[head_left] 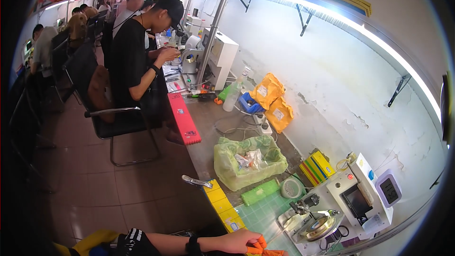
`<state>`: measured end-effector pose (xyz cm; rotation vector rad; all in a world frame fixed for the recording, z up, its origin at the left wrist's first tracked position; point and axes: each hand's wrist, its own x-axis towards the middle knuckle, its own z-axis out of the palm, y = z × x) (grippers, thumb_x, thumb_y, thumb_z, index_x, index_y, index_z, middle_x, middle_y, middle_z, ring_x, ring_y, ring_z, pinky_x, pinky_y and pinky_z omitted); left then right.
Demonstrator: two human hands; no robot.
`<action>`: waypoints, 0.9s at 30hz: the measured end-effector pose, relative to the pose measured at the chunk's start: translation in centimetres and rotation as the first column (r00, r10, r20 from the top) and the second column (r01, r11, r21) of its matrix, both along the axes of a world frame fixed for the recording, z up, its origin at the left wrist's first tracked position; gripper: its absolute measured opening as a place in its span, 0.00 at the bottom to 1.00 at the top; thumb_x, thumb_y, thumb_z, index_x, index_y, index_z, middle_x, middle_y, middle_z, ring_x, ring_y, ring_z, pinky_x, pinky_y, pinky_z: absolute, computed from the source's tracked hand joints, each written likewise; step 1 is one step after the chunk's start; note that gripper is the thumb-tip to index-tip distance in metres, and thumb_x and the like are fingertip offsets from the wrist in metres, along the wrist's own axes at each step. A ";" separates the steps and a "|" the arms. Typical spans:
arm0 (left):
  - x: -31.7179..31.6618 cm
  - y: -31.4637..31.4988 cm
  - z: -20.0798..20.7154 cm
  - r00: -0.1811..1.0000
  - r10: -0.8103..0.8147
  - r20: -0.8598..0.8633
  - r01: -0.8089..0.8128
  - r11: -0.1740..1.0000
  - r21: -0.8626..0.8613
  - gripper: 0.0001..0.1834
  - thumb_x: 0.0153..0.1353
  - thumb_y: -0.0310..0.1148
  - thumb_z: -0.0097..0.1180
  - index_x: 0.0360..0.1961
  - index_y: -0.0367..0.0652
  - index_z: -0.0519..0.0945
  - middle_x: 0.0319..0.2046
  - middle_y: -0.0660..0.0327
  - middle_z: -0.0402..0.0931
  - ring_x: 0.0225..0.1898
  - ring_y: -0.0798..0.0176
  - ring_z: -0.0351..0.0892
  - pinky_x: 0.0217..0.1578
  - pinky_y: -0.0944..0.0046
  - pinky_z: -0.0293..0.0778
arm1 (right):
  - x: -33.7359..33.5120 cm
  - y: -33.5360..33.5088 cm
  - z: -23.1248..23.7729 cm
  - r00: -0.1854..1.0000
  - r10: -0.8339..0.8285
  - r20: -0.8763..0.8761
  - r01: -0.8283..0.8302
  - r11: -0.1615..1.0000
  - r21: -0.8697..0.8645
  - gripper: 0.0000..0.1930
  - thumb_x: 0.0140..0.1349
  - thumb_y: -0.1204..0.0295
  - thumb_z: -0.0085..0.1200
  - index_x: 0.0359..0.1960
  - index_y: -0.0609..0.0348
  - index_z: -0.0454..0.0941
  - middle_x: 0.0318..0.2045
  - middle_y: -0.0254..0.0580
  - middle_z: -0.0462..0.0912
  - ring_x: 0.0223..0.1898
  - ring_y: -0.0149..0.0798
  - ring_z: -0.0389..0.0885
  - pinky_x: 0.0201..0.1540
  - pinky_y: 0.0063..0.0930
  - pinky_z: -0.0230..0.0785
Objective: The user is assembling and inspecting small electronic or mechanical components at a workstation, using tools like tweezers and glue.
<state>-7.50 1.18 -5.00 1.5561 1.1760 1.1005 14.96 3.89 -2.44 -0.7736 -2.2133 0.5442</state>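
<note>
My left hand (238, 241) reaches in along the lower edge, with a dark band on its wrist. Orange covers sit on its fingertips. The fingers are curled together over the near edge of the green cutting mat (263, 213); what they hold, if anything, is hidden. More orange material (275, 252) shows just beside them at the picture's edge, and I cannot tell whether it belongs to my other hand. Right of the hand stands a bench machine with a round metal disc (321, 227). A yellow strip (222, 204) lies along the bench edge nearest my hand.
Behind the mat are a bin lined with a green bag (227, 163), a green roll (260, 192) and a round white pot (291, 187). A white control box (353, 199) and a clock (388, 188) stand right. Farther off, a person (137, 61) works beside a red strip (185, 118).
</note>
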 end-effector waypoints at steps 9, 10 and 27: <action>0.7 1.4 -3.3 0.928 -0.092 0.361 0.146 0.981 -0.124 0.17 0.72 0.33 0.64 0.57 0.39 0.80 0.47 0.59 0.89 0.50 0.70 0.87 0.54 0.66 0.79 | -0.9 1.1 0.0 0.999 -0.040 -0.001 0.040 0.999 0.021 0.09 0.58 0.86 0.64 0.38 0.62 0.83 0.35 0.48 0.83 0.32 0.47 0.80 0.36 0.35 0.74; 1.0 1.4 -3.1 0.898 -0.072 0.433 0.124 0.988 -0.092 0.17 0.72 0.34 0.64 0.57 0.39 0.80 0.49 0.58 0.88 0.51 0.69 0.86 0.55 0.66 0.80 | -1.0 1.2 0.0 0.998 -0.058 -0.013 0.058 0.998 0.024 0.07 0.59 0.85 0.65 0.36 0.62 0.81 0.33 0.47 0.82 0.31 0.46 0.80 0.35 0.34 0.72; 1.3 0.9 -1.0 0.995 0.096 0.014 -0.093 0.897 0.432 0.06 0.67 0.30 0.62 0.40 0.39 0.80 0.37 0.53 0.79 0.39 0.47 0.83 0.41 0.54 0.77 | -0.4 2.2 -2.7 0.986 -0.150 -0.076 0.126 0.958 -0.256 0.07 0.70 0.75 0.62 0.34 0.61 0.77 0.27 0.37 0.79 0.29 0.30 0.77 0.34 0.27 0.72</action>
